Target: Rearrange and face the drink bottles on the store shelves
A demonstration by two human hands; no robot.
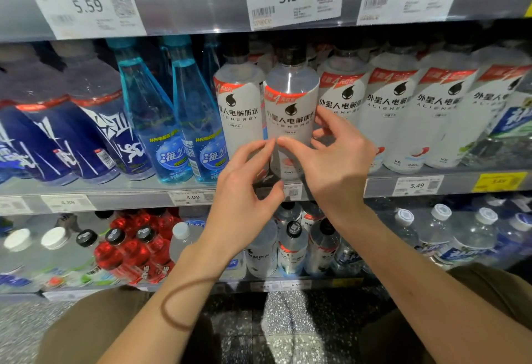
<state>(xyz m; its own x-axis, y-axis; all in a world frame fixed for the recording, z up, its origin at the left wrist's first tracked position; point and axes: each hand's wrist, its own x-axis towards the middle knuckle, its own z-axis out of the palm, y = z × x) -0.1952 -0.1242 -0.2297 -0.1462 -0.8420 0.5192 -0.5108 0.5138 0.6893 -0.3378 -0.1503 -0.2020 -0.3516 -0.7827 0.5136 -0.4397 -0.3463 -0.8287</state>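
- Target: white-labelled bottle [290, 110], upright at the front edge of the middle shelf [380, 186], second in a row of matching white bottles [394, 110] that extends toward 3 o'clock.
- Right hand [336, 159]: curled round the bottle's 3 o'clock side, thumb across the label front. Judged purpose: steadying and turning the bottle.
- Left hand [244, 182]: forefinger tip touches the label at 7 o'clock; remaining fingers loosely bent, holding nothing. Judged purpose: guiding rotation.
- Appearance: black cap, clear shoulder, white wrap with red band, black drop logo and black lettering facing outward.
- Blue bottles [172, 116] stand at 9 o'clock of the row.
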